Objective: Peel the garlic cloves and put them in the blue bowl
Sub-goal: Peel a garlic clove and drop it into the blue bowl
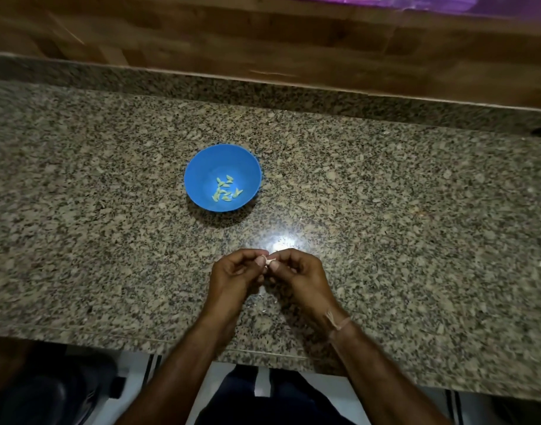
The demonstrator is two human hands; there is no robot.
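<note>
Fingers: the fingers (251, 256) of both hands are curled and meet tip to tip, pinching one small garlic clove (267, 259) between them.
Left hand (232, 277): thumb and forefinger grip the clove's left end, and the other fingers are folded loosely into the palm.
Right hand (297, 271): the thumb and fingertips hold the clove's right end, knuckles up.
Garlic clove: pale and papery-looking, held just above the worktop near its front edge. It is too small to tell how much skin is on it.
Blue bowl (202, 162): round, smooth, matte plastic. It stands upright on the worktop beyond the hands, a little to their left and well apart from them.
Peeled cloves (224, 191): a loose scatter of small, pointed, pale yellow-green pieces lies on the bowl's floor, towards its near right side.
Worktop (385, 210): polished speckled granite in brown, grey and black, with a bright glare just beyond the fingers.
Wrist thread (336, 320): a thin pinkish cord is knotted round the right wrist, its short ends frayed.
Back wall (263, 41): warm brown wood planks, blurred.
</note>
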